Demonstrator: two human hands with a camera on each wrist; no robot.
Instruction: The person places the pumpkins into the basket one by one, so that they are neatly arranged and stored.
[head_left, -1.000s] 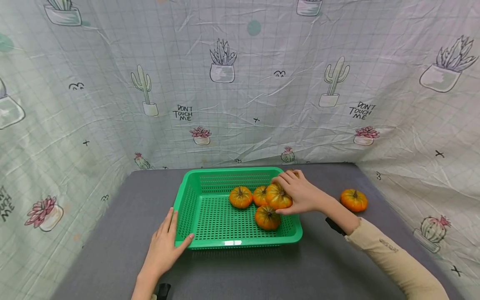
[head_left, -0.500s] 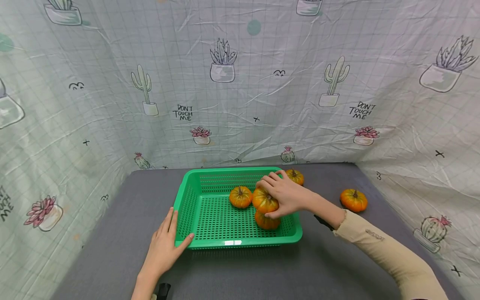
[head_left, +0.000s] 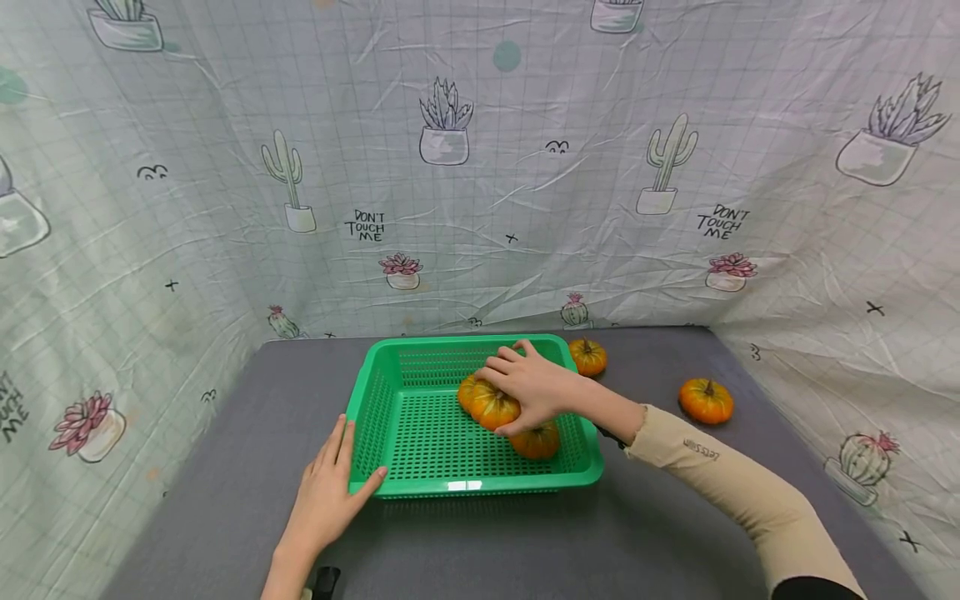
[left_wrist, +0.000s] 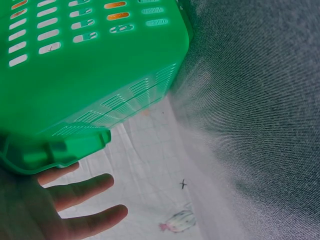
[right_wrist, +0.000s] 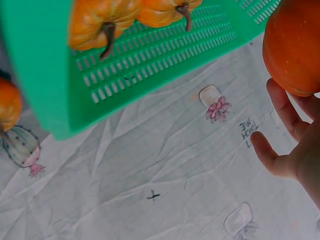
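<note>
My right hand [head_left: 528, 387] grips a small orange pumpkin [head_left: 495, 408] above the inside of the green plastic basket [head_left: 480, 485]. In the right wrist view the held pumpkin [right_wrist: 295, 50] sits at the right edge, fingers against its side. Behind it, another pumpkin [head_left: 468, 390] is partly covered. A pumpkin [head_left: 536, 442] lies below my right hand near the basket's front right. One more pumpkin [right_wrist: 102, 22], hidden by the hand in the head view, shows inside the basket. My left hand [head_left: 326, 492] rests at the basket's front left corner, fingers fairly straight along the rim.
Outside the basket, a pumpkin [head_left: 588, 357] lies close to its back right corner. Farther right on the dark grey table [head_left: 480, 550] sits another pumpkin [head_left: 706, 401]. A printed cloth [head_left: 480, 200] hangs round the back and sides.
My right hand has carried the pumpkin left across the basket, over the other pumpkins. The pumpkin by the back right corner has come into fuller view. My left hand stays put.
</note>
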